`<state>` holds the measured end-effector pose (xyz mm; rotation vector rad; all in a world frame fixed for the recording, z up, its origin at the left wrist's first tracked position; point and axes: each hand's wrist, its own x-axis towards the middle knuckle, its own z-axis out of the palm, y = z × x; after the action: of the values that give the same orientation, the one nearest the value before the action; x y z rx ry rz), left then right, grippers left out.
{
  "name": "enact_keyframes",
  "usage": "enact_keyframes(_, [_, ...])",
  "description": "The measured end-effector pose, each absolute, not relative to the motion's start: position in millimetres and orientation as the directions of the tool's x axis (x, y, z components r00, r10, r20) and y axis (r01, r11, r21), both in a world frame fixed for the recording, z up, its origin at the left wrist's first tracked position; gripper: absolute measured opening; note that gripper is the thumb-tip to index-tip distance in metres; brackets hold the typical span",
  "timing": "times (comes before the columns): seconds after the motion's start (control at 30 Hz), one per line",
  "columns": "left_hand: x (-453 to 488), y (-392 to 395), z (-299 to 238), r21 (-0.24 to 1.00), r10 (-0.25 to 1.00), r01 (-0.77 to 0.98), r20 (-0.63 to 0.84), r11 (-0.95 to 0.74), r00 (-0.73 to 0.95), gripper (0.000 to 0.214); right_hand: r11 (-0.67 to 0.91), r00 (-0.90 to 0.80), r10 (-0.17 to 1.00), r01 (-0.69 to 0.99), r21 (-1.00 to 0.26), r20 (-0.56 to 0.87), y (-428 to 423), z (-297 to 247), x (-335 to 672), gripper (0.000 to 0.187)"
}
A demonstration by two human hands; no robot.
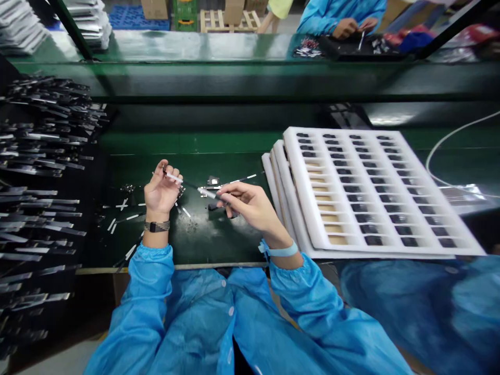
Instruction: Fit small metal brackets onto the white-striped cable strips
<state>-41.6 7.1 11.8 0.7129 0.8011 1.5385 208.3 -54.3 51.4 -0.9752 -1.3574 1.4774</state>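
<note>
My left hand (pixel 161 190) is raised palm-up over the dark green bench (pixel 219 234), its fingertips pinched on a small thin strip part (pixel 172 177) with a white end. My right hand (pixel 250 204) is closed on a slim tweezer-like tool (pixel 207 194), whose tip points left toward the left hand. Small metal pieces and white strips (pixel 125 204) lie scattered on the bench beneath and between both hands. Both arms wear blue sleeves; the left wrist has a dark band, the right a light blue strap.
A stack of white foam trays (pixel 297 172) with rows of slots holding small dark parts sits right of my hands. Many long dark flex strips (pixel 42 156) pile up on the left. Across the conveyor, another person's hands (pixel 351 26) work. A white cable (pixel 441 151) curves at right.
</note>
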Motion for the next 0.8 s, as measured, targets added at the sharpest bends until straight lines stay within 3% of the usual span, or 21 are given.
enact_keyframes(0.17, [-51.1, -3.7, 19.9, 0.823, 0.994, -0.558, 0.062, -0.105, -0.094, 0.023, 0.025, -0.341, 0.939, -0.059, -0.998, 0.043, -45.1, 60.3, 209.9, 0.031])
enact_keyframes(0.27, [-50.0, -8.2, 22.0, 0.884, 0.995, -0.461, 0.095, -0.073, 0.024, 0.027, 0.031, -0.338, 0.94, -0.034, -0.999, 0.04, -38.2, 47.2, 210.4, 0.03])
enact_keyframes(0.4, [-38.0, -7.3, 17.7, 0.972, 0.983, -0.227, -0.017, 0.059, 0.185, 0.027, 0.016, -0.259, 0.966, -0.004, -1.0, 0.016, -28.4, 19.8, 208.4, 0.028])
enact_keyframes(0.53, [-26.5, -4.2, 8.0, 0.984, 0.954, -0.111, -0.106, 0.142, 0.28, 0.022, 0.017, -0.216, 0.976, 0.035, -0.999, 0.009, -26.5, 6.5, 204.4, 0.027])
enact_keyframes(0.8, [-26.5, -4.2, 3.4, 0.997, 0.936, -0.01, -0.068, 0.076, 0.345, 0.024, 0.05, -0.23, 0.972, 0.041, -0.998, 0.039, -27.1, -1.3, 201.1, 0.027])
